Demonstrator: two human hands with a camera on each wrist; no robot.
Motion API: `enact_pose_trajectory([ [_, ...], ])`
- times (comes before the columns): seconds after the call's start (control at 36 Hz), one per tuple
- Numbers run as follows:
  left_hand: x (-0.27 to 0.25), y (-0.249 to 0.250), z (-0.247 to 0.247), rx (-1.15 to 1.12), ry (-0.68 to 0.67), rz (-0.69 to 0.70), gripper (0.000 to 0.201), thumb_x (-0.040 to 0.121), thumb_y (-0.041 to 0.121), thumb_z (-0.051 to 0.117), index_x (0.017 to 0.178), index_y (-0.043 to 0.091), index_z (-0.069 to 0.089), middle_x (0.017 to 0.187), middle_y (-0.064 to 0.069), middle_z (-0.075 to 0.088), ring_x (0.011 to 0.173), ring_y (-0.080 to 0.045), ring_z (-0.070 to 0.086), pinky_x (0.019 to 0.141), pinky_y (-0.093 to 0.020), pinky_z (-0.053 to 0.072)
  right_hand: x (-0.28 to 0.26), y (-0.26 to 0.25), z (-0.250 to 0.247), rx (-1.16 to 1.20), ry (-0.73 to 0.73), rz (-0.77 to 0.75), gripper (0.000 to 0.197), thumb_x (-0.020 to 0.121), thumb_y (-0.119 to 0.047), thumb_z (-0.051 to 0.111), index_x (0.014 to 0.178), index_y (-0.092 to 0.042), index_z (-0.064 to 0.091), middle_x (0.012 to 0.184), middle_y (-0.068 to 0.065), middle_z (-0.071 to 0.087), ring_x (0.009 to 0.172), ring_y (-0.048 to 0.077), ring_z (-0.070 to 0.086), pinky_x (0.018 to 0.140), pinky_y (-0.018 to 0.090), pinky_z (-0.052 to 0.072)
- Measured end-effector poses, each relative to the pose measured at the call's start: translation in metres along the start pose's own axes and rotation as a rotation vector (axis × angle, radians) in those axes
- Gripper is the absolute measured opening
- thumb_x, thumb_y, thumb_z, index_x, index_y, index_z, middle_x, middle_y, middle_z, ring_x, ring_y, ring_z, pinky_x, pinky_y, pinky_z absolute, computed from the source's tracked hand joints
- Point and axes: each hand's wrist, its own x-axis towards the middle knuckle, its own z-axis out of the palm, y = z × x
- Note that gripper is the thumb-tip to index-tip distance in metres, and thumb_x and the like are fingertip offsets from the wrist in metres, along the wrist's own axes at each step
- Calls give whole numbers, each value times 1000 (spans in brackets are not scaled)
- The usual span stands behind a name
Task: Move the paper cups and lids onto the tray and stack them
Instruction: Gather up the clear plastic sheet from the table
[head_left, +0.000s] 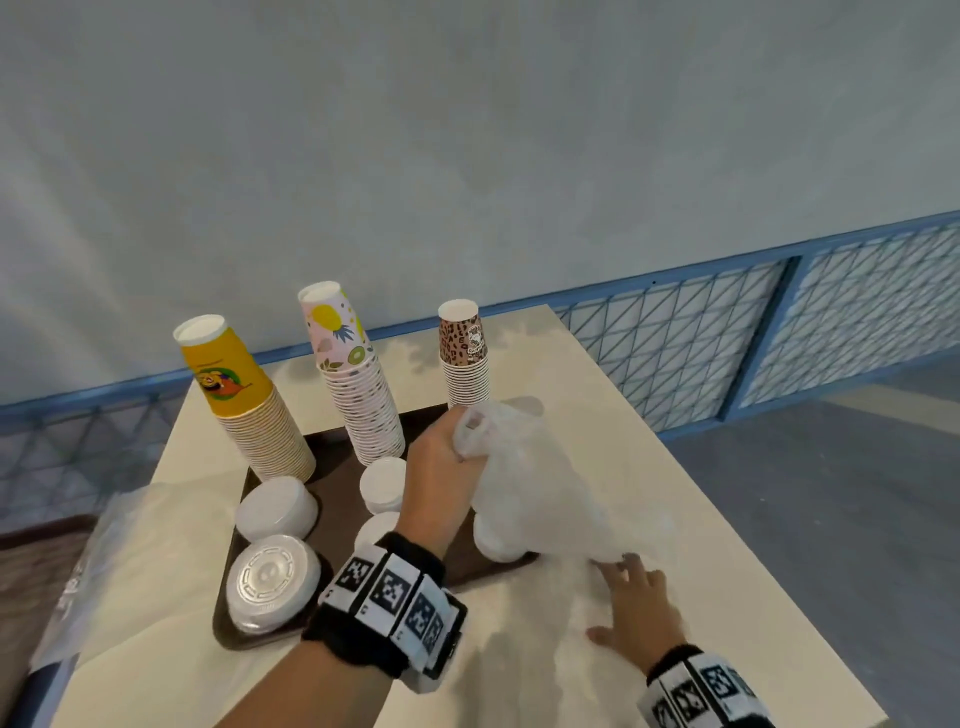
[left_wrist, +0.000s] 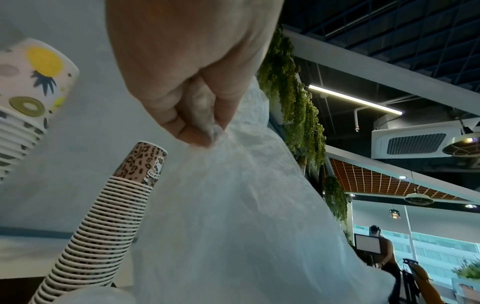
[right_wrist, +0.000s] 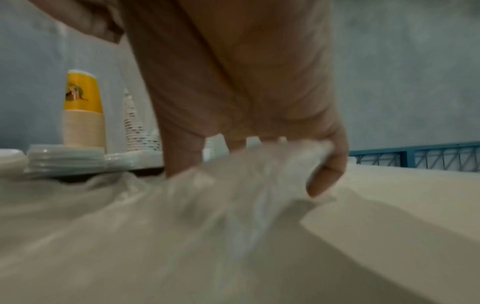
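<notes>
On the brown tray (head_left: 340, 483) stand three upside-down cup stacks: yellow (head_left: 234, 384), pink fruit-print (head_left: 348, 364) and leopard-print (head_left: 464, 353). Several white lid stacks (head_left: 275, 506) sit in front of them. My left hand (head_left: 447, 457) grips the bunched top of a translucent plastic bag (head_left: 540, 483) and holds it up over the tray's right end. A white lid stack (head_left: 498, 540) shows at the bag's lower mouth, on the tray. My right hand (head_left: 628, 587) rests with spread fingers on the bag's trailing end on the table. The left wrist view shows my fist (left_wrist: 192, 98) pinching the plastic (left_wrist: 233, 205).
A crumpled clear plastic wrap (head_left: 156, 519) lies on the table left of the tray. Beyond it, at the far left, is a second brown tray (head_left: 31, 571). The beige table (head_left: 675, 493) ends at its right edge, near a blue mesh railing (head_left: 727, 343).
</notes>
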Motion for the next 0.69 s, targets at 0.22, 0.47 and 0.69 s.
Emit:
enact_pose_trajectory([
  [0.22,-23,9,-20,21,-76,5,26,79,19,69,80,44,60,82,20,66,77,13,60,77,-8,47,-3,-21,-50,100,125,21,33,91,-14,47,61,-26,43,81,2,51,100,25,58,74,22,31],
  [0.47,-43,21,-37,217,-216,25,17,85,23,66,97,32,59,90,12,65,87,-2,60,77,-14,45,-39,-50,-98,273,546,-214,19,93,-15,51,87,-5,65,85,2,46,74,17,46,62,24,29],
  [0.69,-58,23,-44,421,-422,36,90,72,20,79,143,35,26,120,-3,64,105,-15,61,94,-27,48,-87,-97,-118,507,549,-511,16,94,-20,52,83,-15,61,84,1,66,81,13,58,71,17,37],
])
